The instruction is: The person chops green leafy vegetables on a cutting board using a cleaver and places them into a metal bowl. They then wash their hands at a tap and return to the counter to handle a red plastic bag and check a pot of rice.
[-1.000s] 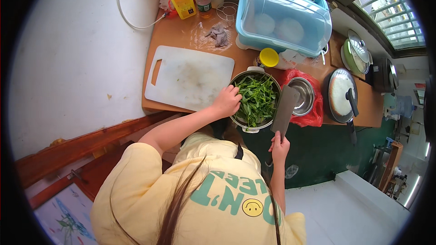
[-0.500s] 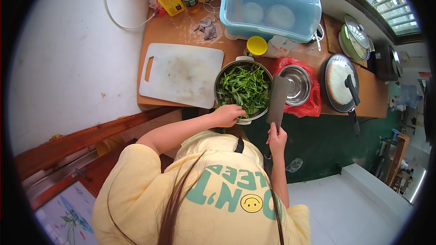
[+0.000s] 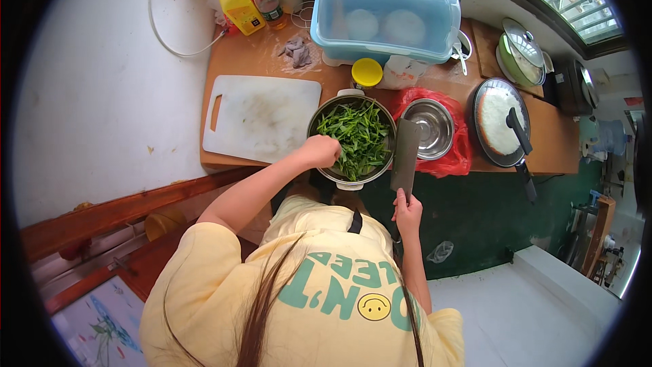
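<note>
Wooden counter (image 3: 258,61) runs along a white wall, crowded with a white cutting board (image 3: 261,117), a yellow bottle (image 3: 238,5), a blue-lidded plastic container (image 3: 386,10), an empty steel bowl (image 3: 428,127) on a red bag and a dark pan (image 3: 501,122) of white food. At the counter's near edge stands a metal pot (image 3: 353,137) filled with cut green leaves (image 3: 356,137). The person's left hand (image 3: 320,151) is curled at the pot's near-left rim, its fingers closed over the edge or some greens; which of the two cannot be told. The right hand (image 3: 407,212) is wrapped shut around the handle of a cleaver (image 3: 405,158), whose broad blade points away from the body, long axis running near to far, lying just beside the pot's right rim, between pot and steel bowl. The left hand is nearer the greens.
</note>
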{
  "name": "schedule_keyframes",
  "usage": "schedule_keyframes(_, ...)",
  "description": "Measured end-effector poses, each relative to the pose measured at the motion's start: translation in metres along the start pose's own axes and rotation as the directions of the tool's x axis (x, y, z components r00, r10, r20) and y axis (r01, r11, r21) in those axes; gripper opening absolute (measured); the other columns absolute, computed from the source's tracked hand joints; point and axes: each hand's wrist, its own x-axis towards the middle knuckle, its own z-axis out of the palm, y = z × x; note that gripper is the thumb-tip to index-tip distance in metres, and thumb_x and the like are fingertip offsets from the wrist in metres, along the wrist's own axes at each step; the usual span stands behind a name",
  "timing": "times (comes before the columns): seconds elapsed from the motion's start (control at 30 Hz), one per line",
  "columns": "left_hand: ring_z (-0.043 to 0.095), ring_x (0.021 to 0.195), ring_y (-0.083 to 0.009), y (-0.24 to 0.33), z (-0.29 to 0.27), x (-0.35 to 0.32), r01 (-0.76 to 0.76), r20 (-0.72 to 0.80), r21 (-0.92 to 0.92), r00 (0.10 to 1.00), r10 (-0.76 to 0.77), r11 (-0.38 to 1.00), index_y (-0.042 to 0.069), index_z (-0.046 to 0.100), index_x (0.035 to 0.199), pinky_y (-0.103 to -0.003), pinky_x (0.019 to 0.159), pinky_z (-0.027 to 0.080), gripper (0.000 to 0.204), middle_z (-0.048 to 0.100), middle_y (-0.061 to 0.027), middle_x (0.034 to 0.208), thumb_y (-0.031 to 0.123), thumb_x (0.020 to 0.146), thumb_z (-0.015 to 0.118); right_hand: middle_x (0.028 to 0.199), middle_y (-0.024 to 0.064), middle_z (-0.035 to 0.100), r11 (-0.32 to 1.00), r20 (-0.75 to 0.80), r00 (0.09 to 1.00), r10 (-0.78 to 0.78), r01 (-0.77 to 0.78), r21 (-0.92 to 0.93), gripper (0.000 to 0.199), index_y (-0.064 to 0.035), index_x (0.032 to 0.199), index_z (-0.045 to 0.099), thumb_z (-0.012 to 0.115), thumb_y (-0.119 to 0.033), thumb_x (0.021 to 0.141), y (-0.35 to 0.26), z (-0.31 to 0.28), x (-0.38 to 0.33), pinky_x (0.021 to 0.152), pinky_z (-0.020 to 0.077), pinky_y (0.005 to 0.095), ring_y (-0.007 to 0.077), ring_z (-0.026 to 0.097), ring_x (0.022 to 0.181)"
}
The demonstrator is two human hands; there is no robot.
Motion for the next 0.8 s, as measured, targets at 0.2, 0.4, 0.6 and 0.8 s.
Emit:
schedule_keyframes(0.2,0.054,0.092,-0.0334,0.01,-0.004,0.079,-0.101,-0.692,-0.065,0.721,0.028,0.993,0.006,0.056,0.105,-0.041,0.08,0.044,0.03,0.058,-0.0121,0.097,0.018,0.077,0.058,0.046,-0.0006,0.042,1.0,0.016,1.0,-0.009,0.009,-0.002,0.039,-0.0013,0.064,0.05,0.053,-0.029,0.09,0.002,-0.011,0.0,0.032,0.0323,0.0217,0.0064,0.04,0.034)
schedule_keyframes(0.4,0.052,0.099,-0.0276,0.043,0.024,0.095,-0.184,-0.214,0.505,0.92,0.328,0.844,0.013,0.059,0.101,-0.058,0.089,0.035,0.028,0.057,-0.0078,0.1,0.013,0.073,0.058,0.046,-0.0005,0.042,1.0,-0.02,1.0,-0.008,0.008,0.015,0.04,-0.0012,0.064,0.05,0.053,-0.031,0.09,0.001,-0.013,-0.006,0.032,0.0329,0.0221,0.0066,0.04,0.035)
schedule_keyframes(0.6,0.044,0.115,-0.0295,0.042,0.02,0.08,-0.158,-0.387,0.383,0.868,0.313,0.91,0.014,0.056,0.113,-0.058,0.098,0.028,0.038,0.052,-0.0115,0.114,0.016,0.075,0.059,0.047,-0.0009,0.042,1.0,0.016,1.0,-0.013,0.013,0.008,0.039,-0.0015,0.064,0.05,0.053,-0.031,0.09,-0.004,-0.011,0.001,0.032,0.0335,0.0216,0.0063,0.04,0.035)
schedule_keyframes(0.8,0.046,0.112,-0.0298,-0.012,0.004,0.018,-0.23,-0.751,-0.058,0.651,0.11,0.971,0.009,0.057,0.111,-0.046,0.094,0.036,0.036,0.054,-0.0118,0.114,0.012,0.075,0.061,0.045,-0.0012,0.041,0.988,0.072,0.994,-0.087,0.076,0.134,0.038,-0.0017,0.065,0.05,0.052,-0.029,0.091,-0.02,0.005,0.013,0.032,0.0324,0.0207,0.0059,0.038,0.034)
